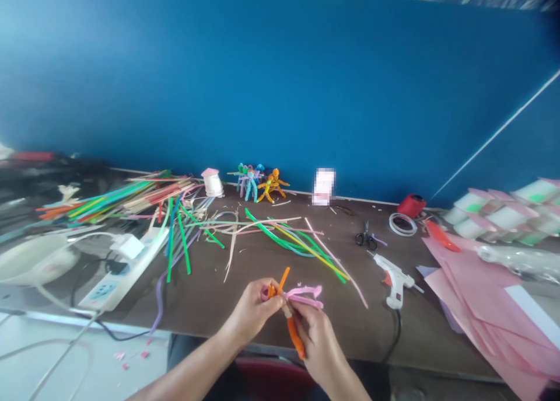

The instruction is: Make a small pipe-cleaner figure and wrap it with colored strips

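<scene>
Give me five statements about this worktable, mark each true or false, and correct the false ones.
1. The glue gun lies to the right of the right hand. True.
2. The scissors lie on the pink sheets. False: the scissors lie on the dark table.
3. The left hand is far from the right hand. False: they are close together, near the pink fuzzy strips.
4. An orange handle shows at the right hand. True.
5. The power strip is beside the glue gun. False: it is over at the left.

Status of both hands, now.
Left hand: closed, holding bent pink-and-orange fuzzy craft stems.
Right hand: closed, holding an orange-handled hand tool.
</scene>
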Available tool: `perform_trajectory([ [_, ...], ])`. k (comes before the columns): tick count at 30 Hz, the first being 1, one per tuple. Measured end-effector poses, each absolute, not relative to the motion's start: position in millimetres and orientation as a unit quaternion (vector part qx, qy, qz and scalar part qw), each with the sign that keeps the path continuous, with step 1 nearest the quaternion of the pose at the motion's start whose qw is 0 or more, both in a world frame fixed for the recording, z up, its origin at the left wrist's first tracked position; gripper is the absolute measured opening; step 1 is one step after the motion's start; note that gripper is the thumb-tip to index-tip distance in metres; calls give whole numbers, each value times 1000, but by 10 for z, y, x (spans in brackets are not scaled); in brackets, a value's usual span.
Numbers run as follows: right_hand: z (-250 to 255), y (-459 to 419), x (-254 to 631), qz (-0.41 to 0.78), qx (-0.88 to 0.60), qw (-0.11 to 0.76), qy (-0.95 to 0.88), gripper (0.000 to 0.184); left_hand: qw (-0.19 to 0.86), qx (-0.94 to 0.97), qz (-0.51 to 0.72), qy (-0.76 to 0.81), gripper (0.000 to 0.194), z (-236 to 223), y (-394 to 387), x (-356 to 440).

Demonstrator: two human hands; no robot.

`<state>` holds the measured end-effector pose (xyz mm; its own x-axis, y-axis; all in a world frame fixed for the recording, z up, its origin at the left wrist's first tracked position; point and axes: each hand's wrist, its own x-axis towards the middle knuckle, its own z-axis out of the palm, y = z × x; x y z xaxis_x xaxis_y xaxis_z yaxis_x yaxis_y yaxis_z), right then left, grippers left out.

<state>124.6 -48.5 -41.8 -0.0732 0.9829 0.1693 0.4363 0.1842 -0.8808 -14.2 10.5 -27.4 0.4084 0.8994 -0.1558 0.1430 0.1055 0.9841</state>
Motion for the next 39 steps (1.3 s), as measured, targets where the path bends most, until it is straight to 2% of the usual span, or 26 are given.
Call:
perform_trajectory([
  [5,-409,-546,1226,194,-579,363,-704,29,509,645,319,473,15,-416,121,-144],
  [11,-316,-545,1231,73,-585,253,-767,23,421,687,274,525,10,-496,117,-141],
  [18,-118,-500,1226,30,-597,253,-761,21,356,737,242,521,11,-377,107,-145],
  [21,-29,-445,1313,67,-594,268,-756,19,366,763,213,488,9,-294,113,-180],
  [23,-6,-388,1396,144,-582,277,-751,18,396,771,196,458,6,-248,112,-210],
  [27,-113,-237,1541,447,-535,284,-658,12,549,721,162,391,3,-224,92,-250],
  [30,-275,-164,1545,600,-500,336,-527,9,648,648,185,356,3,-259,80,-241],
  [34,-411,-210,1416,645,-509,386,-419,29,664,594,274,361,10,-295,96,-212],
  [39,-444,-361,1224,571,-499,457,-465,40,638,564,316,418,14,-345,140,-205],
])
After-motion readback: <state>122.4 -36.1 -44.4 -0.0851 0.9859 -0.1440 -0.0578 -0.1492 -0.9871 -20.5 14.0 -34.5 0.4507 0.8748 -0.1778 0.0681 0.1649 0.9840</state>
